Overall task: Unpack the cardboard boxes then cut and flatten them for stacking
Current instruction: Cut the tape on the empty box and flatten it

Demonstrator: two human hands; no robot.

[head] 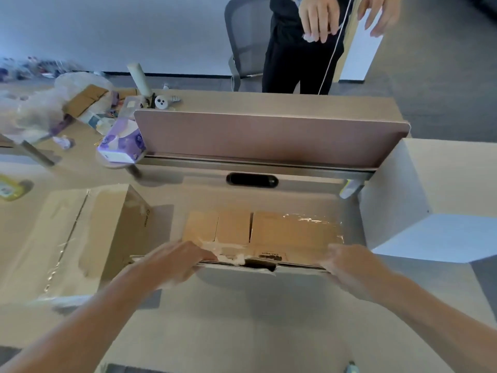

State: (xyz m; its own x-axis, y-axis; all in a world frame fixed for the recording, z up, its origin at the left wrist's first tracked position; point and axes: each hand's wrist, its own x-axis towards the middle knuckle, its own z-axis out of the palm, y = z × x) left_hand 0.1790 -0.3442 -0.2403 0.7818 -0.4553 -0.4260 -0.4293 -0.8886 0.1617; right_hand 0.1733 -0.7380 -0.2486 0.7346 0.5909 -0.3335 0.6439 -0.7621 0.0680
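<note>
The flat cardboard box (269,230) lies on the bench (80,173), in the middle. The left hand (174,262) and the right hand (347,265) grip its near edge with curled fingers.

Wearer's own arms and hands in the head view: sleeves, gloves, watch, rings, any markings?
Both forearms are bare from the bottom frame edge to the wrists, with no sleeves in view. The left hand and right hand are ungloved. No watch, bracelet, ring or marking shows, though blur on the fingers could hide something small.
</note>
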